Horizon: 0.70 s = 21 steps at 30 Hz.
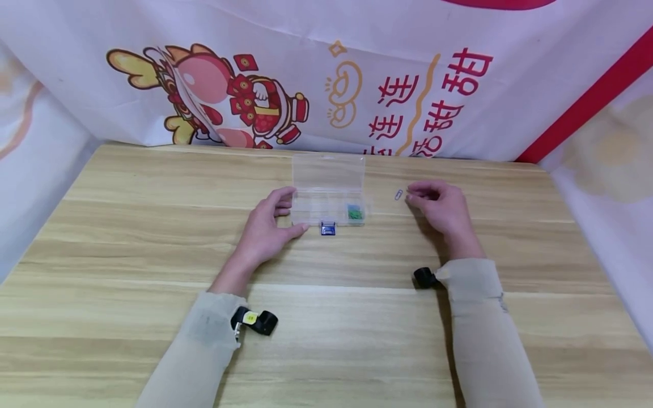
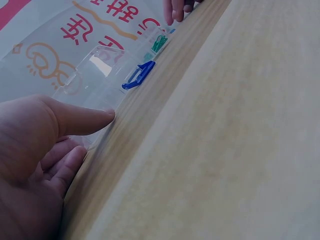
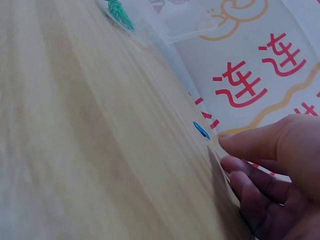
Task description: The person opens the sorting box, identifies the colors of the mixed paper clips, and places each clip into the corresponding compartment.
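Note:
A clear plastic compartment box [image 1: 326, 220] lies on the table with its see-through lid [image 1: 329, 173] raised at the back. A blue latch [image 2: 140, 76] is at its front edge. Green paper clips [image 1: 355, 213] fill a compartment at the right end. My left hand [image 1: 267, 229] holds the box's left end, thumb along the front and fingers at the side. Right of the box, a single blue paper clip [image 3: 201, 130] lies on the wood. My right hand [image 1: 441, 205] is just beside that clip, fingers loosely bent, with nothing visible between thumb and fingers.
The wood-grain table [image 1: 336, 340] extends around the box on all sides. Behind it hangs a white cloth [image 1: 285, 34] printed with red characters and a cartoon figure. Black wrist cameras [image 1: 267, 323] are strapped over both sleeves.

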Motion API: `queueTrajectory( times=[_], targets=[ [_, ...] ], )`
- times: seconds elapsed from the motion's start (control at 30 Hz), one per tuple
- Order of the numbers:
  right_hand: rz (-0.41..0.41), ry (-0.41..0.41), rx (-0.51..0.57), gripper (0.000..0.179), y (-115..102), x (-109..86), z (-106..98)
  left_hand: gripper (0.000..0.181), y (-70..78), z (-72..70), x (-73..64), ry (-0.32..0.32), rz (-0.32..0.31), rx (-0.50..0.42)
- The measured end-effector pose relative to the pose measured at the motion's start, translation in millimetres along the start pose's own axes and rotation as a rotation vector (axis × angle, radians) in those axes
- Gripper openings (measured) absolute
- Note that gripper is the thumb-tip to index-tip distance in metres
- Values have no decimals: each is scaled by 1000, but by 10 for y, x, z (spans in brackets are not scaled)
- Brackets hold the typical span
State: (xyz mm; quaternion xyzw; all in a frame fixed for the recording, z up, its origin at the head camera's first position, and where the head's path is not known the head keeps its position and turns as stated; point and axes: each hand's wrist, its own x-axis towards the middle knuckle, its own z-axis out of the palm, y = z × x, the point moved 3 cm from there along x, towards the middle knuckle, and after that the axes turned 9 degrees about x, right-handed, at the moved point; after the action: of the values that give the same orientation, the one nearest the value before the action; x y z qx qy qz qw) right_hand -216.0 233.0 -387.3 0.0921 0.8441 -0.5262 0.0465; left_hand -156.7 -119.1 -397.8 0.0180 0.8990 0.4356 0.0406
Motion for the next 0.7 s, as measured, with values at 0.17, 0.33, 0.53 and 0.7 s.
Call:
queueTrajectory(
  times=[0.17,0.33,0.53,0.7],
  targets=[
    [-61,-32,-128,32,-56,71,61,79,-9,-7,6,-4,-5,-3],
    [-80,-56,-248,28,-114,94,79,78,-8,1,10,-3,2,-3],
    [-56,-50,-283,21,-131,88,84,78,-5,-2,13,-1,-1,3],
    [-48,-33,-281,18,-108,76,89,78,0,-6,8,1,2,2]
  ],
)
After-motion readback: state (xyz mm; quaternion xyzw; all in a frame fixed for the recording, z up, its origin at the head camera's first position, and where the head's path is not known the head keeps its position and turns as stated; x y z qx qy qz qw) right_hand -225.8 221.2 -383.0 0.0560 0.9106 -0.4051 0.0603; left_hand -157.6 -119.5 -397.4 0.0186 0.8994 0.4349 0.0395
